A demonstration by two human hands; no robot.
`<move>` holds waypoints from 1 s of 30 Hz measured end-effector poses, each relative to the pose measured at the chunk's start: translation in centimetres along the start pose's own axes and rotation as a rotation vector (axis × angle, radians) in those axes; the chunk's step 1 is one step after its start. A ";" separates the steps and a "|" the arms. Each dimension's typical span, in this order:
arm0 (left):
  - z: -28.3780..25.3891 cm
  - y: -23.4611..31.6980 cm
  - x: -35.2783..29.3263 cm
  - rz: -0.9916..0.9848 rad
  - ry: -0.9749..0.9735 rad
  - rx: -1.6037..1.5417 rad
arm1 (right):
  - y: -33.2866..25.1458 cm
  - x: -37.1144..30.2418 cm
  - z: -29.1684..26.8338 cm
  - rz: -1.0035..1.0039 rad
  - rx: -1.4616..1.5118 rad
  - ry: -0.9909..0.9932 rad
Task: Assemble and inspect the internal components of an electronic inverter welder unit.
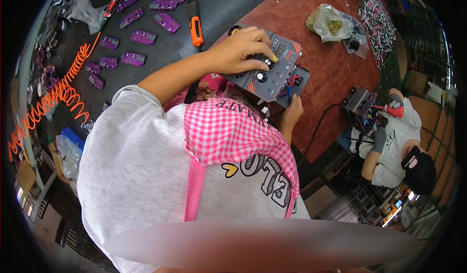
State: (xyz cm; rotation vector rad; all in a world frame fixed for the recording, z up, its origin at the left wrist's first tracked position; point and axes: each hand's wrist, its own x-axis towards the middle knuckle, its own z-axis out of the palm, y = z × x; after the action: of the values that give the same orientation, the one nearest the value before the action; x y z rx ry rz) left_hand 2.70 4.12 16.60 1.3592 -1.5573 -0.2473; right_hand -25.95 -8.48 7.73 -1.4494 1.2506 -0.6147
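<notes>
A grey control panel [270, 86] with a small display, black knobs and red stripes lies tilted in front of me. My left hand [241, 53] reaches over it, thumb and fingers closed about a black knob [267, 62]. Another black knob [261, 77] stands just below my thumb. Under the panel is a grey housing [302, 82], partly uncovered, with red and blue wires [293, 81] showing at the gap. My right hand [292, 111] grips the housing's near right corner; some of its fingers are hidden beneath. A small white connector [264, 110] hangs at the panel's near edge.
Several purple circuit boards [133, 58] lie on the dark tabletop at left. An orange-black electric screwdriver [195, 27] and a coiled orange hose [73, 73] are near them. Bags of small parts [333, 27] sit on the red board [321, 69]. At right, a gloved co-worker [396, 132] handles a similar device [360, 103].
</notes>
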 end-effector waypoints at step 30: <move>-0.6 2.4 -2.0 -0.030 0.004 0.002 | 0.3 0.4 0.8 0.009 0.021 0.028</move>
State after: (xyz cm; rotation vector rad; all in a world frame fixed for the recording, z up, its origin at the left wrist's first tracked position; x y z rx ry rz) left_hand 1.35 6.86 17.47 1.3841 -1.5356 -0.2617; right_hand -25.28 -8.47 7.14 -1.4212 1.2689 -0.6423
